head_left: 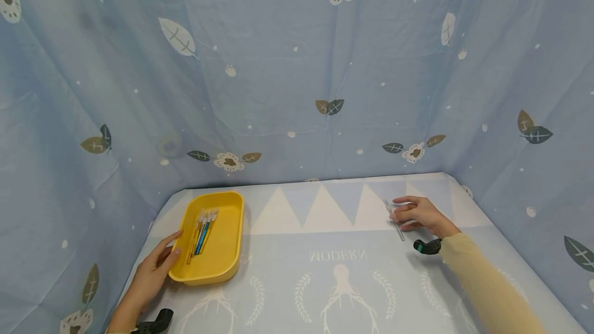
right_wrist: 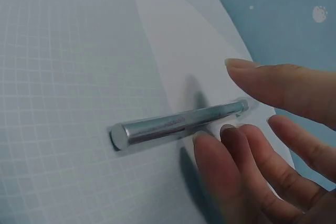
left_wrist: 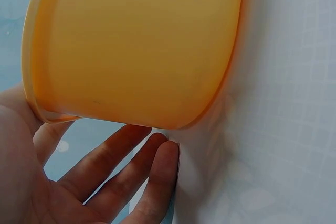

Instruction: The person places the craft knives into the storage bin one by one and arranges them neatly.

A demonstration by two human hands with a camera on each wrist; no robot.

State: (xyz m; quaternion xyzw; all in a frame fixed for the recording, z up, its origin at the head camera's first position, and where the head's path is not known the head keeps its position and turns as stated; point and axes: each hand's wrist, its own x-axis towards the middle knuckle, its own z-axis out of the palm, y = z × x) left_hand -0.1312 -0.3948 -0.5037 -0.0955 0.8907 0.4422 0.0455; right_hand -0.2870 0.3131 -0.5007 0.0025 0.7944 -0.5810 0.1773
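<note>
A yellow tray (head_left: 227, 251) stands at the left of the table with several slim capped craft knives (head_left: 202, 240) lying in it, some blue and some gold. My left hand (head_left: 152, 270) rests against the tray's near left side, its fingers loosely spread by the wall and rim in the left wrist view. Over at the right, a silver craft knife (right_wrist: 157, 128) with a clear cap lies on the table. Around its capped end are the fingers of my right hand (head_left: 419, 215), with the thumb and fingertips parted on either side of the handle.
A pale blue and white patterned cloth (head_left: 287, 272) covers the table. Blue printed curtains (head_left: 278, 66) rise behind it and along both sides. Black wrist devices (head_left: 428, 247) sit at both wrists.
</note>
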